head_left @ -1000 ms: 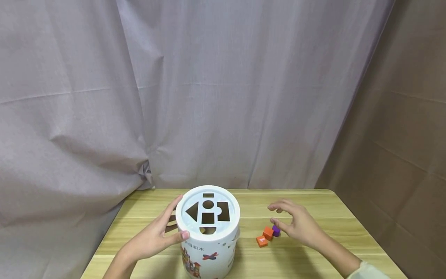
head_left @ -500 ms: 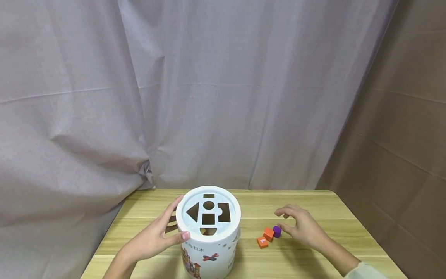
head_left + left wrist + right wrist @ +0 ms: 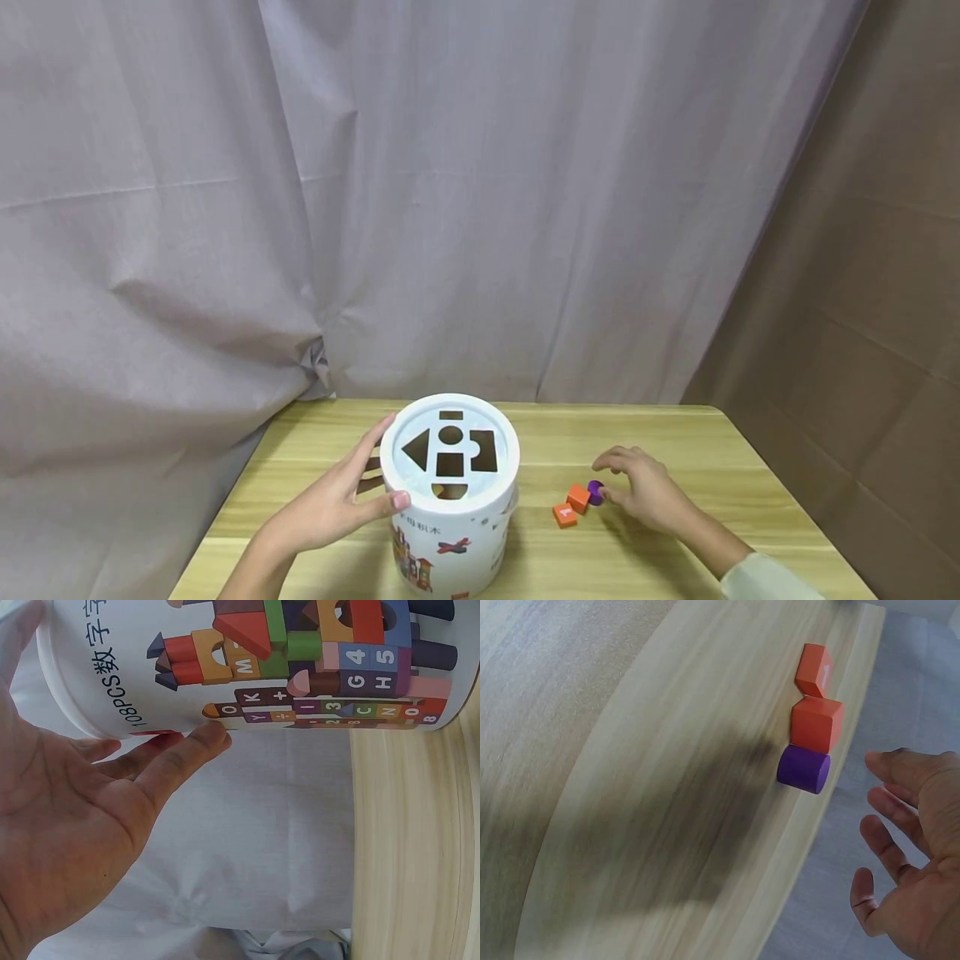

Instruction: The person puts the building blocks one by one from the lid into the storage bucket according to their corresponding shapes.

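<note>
A white block bucket [image 3: 480, 546] with printed pictures stands upright on the table, its lid [image 3: 408, 483] pierced with shaped holes. My left hand [image 3: 333, 504] holds the bucket's left side near the rim, thumb in front and fingers round the back. In the left wrist view its fingertips lie against the printed wall. My right hand [image 3: 648, 492] hovers beside a purple cylinder block [image 3: 804, 769], thumb and fingers apart with nothing between them. An orange cube-like block [image 3: 816, 724] sits next to the cylinder. Beyond it lies a flatter orange block [image 3: 566, 515] with a white mark.
The wooden table [image 3: 720, 475] extends to the right of the blocks and behind the bucket. Grey curtains [image 3: 480, 208] hang behind the table and along its right side. Something yellow [image 3: 437, 491] shows inside the bucket through the front hole.
My right hand has shifted slightly right and lower, closer to the purple cylinder. My left hand stays on the bucket. The three blocks keep their places, while the head view tilts a little.
</note>
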A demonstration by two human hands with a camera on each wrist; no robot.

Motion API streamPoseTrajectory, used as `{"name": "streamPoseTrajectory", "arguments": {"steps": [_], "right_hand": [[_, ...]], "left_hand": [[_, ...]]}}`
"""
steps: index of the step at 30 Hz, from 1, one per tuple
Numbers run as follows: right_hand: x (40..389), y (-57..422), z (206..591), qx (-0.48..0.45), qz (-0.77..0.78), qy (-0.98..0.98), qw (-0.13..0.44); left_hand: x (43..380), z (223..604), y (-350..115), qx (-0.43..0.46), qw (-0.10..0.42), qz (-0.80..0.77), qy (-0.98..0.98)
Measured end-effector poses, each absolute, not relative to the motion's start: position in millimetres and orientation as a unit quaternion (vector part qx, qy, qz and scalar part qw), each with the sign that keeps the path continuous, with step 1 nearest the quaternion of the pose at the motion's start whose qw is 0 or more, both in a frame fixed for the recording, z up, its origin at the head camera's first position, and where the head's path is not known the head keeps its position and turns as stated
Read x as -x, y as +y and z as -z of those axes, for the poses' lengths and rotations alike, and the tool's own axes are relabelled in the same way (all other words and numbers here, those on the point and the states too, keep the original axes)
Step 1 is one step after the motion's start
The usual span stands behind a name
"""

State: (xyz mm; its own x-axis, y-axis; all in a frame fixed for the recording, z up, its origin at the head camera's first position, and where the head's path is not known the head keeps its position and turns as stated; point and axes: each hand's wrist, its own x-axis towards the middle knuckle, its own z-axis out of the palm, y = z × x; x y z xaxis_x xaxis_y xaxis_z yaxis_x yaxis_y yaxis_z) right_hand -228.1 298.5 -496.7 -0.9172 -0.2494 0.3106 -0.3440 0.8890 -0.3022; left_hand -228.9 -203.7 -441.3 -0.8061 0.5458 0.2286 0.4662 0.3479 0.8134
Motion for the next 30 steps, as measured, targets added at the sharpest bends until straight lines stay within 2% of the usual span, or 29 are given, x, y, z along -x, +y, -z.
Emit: {"name": "streamPoseTrajectory", "arguments": {"steps": [11,23,30], "right_hand": [[234.5,297.5,507.4,-0.173,-0.185,-0.963,0.09],[234.3,301.5,519.1,-0.199,-0.16,-0.96,0.112],[236.0,302.9,524.8,-0.184,-0.165,-0.966,0.079]], "left_hand": [[231.8,440.5,-204.6,-0.318,0.044,-0.486,0.813],[230.0,441.3,-204.4,-0.304,0.045,-0.481,0.821],[230.2,441.5,-204.4,-0.3,0.054,-0.486,0.819]]}}
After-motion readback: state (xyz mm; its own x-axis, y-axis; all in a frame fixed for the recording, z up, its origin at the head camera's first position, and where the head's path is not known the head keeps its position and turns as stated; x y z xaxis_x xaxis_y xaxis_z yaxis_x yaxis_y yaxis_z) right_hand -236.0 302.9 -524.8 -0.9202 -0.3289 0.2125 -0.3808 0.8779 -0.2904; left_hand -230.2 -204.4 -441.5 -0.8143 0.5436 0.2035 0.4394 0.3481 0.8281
